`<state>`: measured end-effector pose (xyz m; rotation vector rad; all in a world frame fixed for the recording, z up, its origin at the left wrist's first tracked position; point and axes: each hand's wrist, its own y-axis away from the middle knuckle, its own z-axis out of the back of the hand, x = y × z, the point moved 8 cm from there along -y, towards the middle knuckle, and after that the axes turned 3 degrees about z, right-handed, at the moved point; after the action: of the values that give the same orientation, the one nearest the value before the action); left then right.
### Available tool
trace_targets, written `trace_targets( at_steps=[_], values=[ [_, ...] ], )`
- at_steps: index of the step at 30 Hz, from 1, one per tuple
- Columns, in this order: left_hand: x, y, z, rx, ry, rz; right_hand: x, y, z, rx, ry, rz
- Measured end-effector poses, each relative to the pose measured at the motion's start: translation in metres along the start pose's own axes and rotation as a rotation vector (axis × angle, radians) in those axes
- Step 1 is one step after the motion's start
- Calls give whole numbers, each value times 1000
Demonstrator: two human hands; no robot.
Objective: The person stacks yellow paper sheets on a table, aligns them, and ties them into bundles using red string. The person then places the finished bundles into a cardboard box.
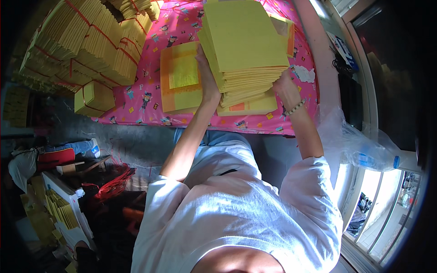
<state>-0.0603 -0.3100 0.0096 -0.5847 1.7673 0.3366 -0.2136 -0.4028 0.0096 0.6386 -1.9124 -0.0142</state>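
1. Gripping its sides, the left hand point(208, 81) and right hand point(286, 87) hold one thick yellow paper stack point(246, 38) over the table; whether it touches the sheets point(250, 107) beneath, I cannot tell.
2. Pink cartoon-print cloth point(152, 93) covers the table; grey floor point(125, 136) below, one barred window point(386, 220) right.
3. One gold-patched pile point(184, 75) lies beside the left hand, one crumpled tissue point(304, 73) near the right.
4. Red-tied bundles point(86, 43) crowd the left, one small block point(94, 98) foremost.

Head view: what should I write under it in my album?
Left hand and right hand hold a thick yellow paper stack over a pink tablecloth.
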Motion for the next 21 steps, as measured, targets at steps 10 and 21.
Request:
trace_targets(
  at_steps=[10, 21],
  values=[
    [21, 0, 7, -62, 202, 150, 2, 3, -2, -14, 43, -2],
    [26, -4, 12, 14, 161, 105, -4, 1, 4, -7, 86, 43]
  ],
)
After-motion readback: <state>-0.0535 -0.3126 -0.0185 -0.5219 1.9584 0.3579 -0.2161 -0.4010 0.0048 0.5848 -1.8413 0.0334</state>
